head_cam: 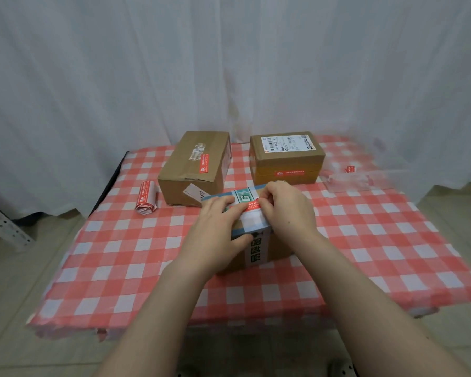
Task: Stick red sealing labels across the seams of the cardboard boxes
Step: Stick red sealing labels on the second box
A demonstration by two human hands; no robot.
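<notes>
A cardboard box (259, 251) with blue-green tape stands at the middle of the table, under both my hands. My left hand (218, 227) lies on its top with the thumb against the front face. My right hand (288, 210) pinches a red sealing label (252, 205) on the box top, over the taped seam. Two more boxes stand behind: the left box (193, 170) carries a red label (204, 164) on top, and the right box (286, 159) has a red label (290, 173) on its front.
A roll of red labels (147, 198) lies left of the boxes on the red-and-white checked tablecloth (120, 257). A clear plastic sheet (356, 178) with a red label scrap (350, 169) lies at the right rear. White curtains hang behind.
</notes>
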